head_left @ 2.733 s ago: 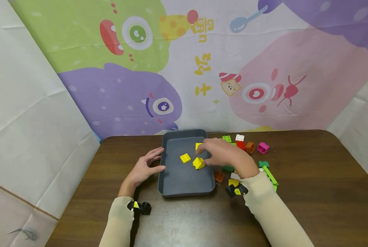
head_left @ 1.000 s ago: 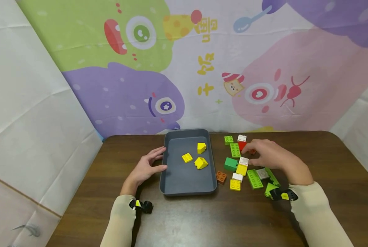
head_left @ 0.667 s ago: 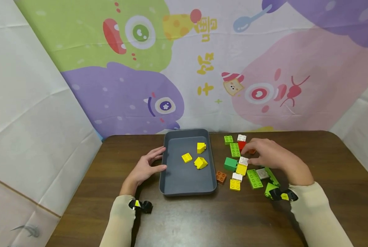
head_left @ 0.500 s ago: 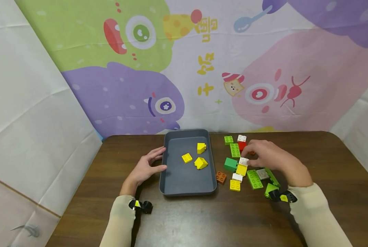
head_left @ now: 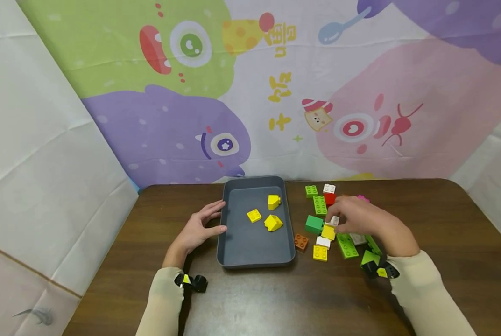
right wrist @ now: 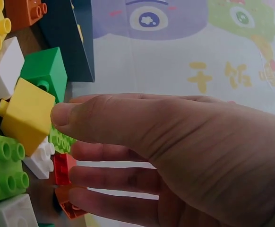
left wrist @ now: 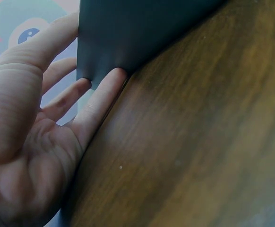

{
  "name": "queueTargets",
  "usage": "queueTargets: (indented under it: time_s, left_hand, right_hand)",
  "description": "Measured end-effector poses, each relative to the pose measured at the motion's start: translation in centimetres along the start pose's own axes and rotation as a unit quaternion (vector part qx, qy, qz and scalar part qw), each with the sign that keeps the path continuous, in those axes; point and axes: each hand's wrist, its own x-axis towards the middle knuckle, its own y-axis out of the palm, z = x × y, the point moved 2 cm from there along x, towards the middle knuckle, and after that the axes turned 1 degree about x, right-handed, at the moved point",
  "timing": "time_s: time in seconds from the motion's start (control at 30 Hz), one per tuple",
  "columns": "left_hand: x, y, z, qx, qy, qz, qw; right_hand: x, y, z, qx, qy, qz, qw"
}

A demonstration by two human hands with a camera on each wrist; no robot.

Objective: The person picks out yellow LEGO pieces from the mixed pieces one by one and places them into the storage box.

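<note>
On the counter (head_left: 258, 303), the left hand (head_left: 198, 225) lays relaxed fingers against a gray tray (head_left: 254, 252); the right hand (head_left: 361, 215) bends over a yellow block (head_left: 328, 232) right of it, grip unclear. Beyond, yellow writing (head_left: 280, 84) partly reads "干饭".

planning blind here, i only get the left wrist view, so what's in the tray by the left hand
Observer: Three yellow bricks lie in the tray.
Operator: and what's right of it
Observer: The right hand, over loose bricks.
Operator: is it gripping one
Observer: Can't tell, but its thumb is at the edge of another yellow brick.
</note>
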Motion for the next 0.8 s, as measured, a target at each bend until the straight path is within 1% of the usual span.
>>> queueTargets:
  time_s: [0.1, 0.27, 0.5, 0.67, 0.8]
  left_hand:
    - [-0.1, 0.0, 0.0, 0.0, -0.002, -0.001, 1.0]
    - [-0.1, 0.1, -0.1, -0.001, -0.001, -0.003, 1.0]
    - [-0.2, 0.0, 0.0, 0.0, -0.001, -0.002, 1.0]
    - [-0.1, 0.1, -0.2, -0.003, 0.0, -0.001, 1.0]
    - [-0.1, 0.1, -0.2, -0.005, 0.002, 0.0, 1.0]
  right_hand:
    - [0.2, 0.3, 0.1, -0.004, -0.015, 0.003, 1.0]
    - [0.5, 0.8, 0.5, -0.013, -0.023, 0.011, 1.0]
    - [0.7, 1.4, 0.8, -0.006, 0.004, 0.025, 1.0]
    - [0.8, 1.8, 1.2, 0.012, 0.011, 0.029, 0.999]
    - [1.1, 2.0, 1.2, 0.011, 0.016, 0.036, 0.999]
